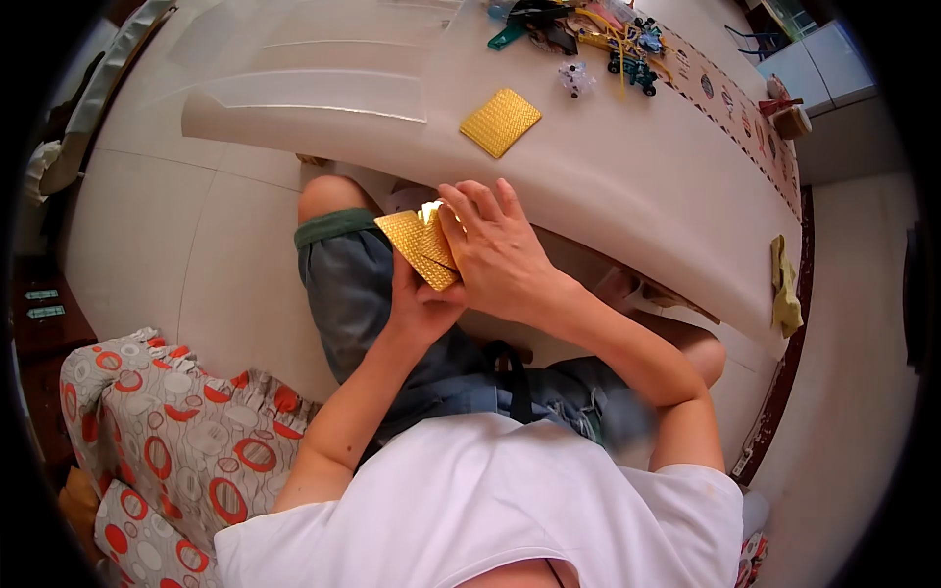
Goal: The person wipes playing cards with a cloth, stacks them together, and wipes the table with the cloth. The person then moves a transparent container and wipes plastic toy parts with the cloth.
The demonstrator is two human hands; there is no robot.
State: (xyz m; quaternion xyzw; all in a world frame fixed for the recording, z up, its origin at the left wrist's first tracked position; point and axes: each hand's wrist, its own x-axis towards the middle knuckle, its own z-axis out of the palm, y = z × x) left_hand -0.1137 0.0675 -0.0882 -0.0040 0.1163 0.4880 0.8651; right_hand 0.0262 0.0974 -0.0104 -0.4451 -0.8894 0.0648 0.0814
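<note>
"Where are the gold cards [413, 250]?"

"Fanned out in the left hand [423, 306], which pinches them low down. The right hand [500, 257] is up against them, fingers a bit apart. I can't tell if it pinches any."

"What's in the way?"

"On the counter [608, 162], a gold stack [501, 122] lies just past the hands. Behind it is a small clear toy [576, 78], then a messy toy heap [588, 31]."

"And the edge?"

"It's near the hands, with open room right of the stack. A green cloth [784, 289] hangs there, far right."

"Any cups?"

"Maybe one [790, 122] by the far edge. I can't see inside."
</note>
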